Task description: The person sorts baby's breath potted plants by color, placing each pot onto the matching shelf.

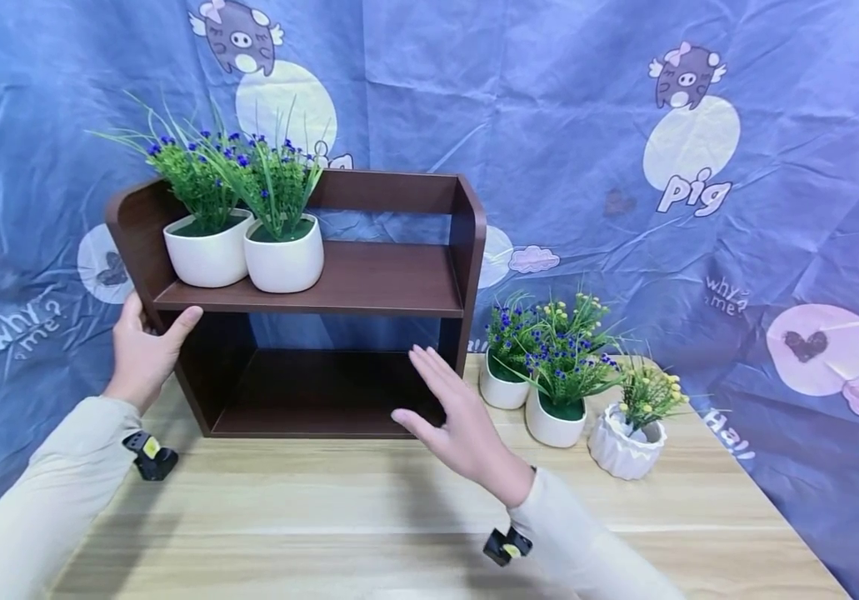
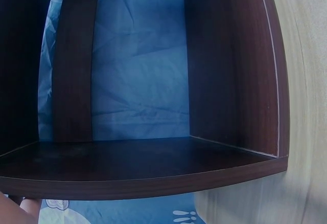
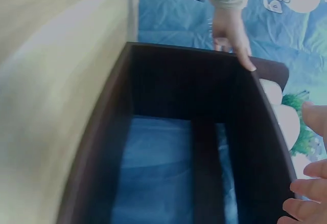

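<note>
A dark brown two-tier wooden shelf (image 1: 392, 275) stands on the table. My left hand (image 1: 146, 350) grips its left side panel just below the upper board, thumb toward the front edge; in the right wrist view that thumb lies along the shelf's edge. My right hand (image 1: 462, 425) is held before the right end of the lower tier, fingers straight and thumb spread, with nothing in it. Two white pots with blue-flowered artificial plants, a left one (image 1: 207, 257) and a right one (image 1: 285, 258), sit side by side at the left of the upper tier.
Right of the shelf, two white pots of blue flowers, a back one (image 1: 504, 387) and a front one (image 1: 555, 423), stand near a ribbed white pot (image 1: 626, 446) with yellow flowers. A blue printed curtain (image 1: 579, 125) hangs behind the wooden table (image 1: 309, 517).
</note>
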Available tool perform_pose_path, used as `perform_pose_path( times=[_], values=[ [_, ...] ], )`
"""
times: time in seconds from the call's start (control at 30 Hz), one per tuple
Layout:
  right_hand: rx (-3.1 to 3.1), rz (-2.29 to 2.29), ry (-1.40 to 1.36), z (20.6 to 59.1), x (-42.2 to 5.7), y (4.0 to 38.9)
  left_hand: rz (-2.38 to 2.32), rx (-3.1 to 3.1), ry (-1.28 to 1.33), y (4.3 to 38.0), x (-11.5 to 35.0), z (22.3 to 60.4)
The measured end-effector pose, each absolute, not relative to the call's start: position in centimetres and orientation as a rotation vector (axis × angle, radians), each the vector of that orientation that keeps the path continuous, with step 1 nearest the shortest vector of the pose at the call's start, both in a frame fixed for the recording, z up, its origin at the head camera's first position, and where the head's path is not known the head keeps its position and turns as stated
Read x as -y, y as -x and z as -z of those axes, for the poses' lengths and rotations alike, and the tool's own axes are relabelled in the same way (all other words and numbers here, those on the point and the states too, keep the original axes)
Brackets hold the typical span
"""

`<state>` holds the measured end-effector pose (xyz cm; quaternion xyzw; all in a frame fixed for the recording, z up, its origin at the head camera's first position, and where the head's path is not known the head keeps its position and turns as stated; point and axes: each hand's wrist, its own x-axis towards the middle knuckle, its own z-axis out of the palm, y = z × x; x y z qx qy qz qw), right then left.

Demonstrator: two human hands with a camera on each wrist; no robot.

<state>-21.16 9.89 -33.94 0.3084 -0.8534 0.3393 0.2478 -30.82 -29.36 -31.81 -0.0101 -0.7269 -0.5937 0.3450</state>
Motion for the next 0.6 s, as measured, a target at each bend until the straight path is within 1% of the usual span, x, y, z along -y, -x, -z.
perform_pose_path(
  times=[0.23,0.6],
  values=[
    [2.352,-0.907,-0.654,37.1,-13.9,19.3,1.553,1.891,0.023,30.9,29.4,31.8],
    [2.406,-0.906,-0.239,41.0,-20.2,18.3,1.542,1.907,-0.001,30.9,29.4,31.7]
  ],
)
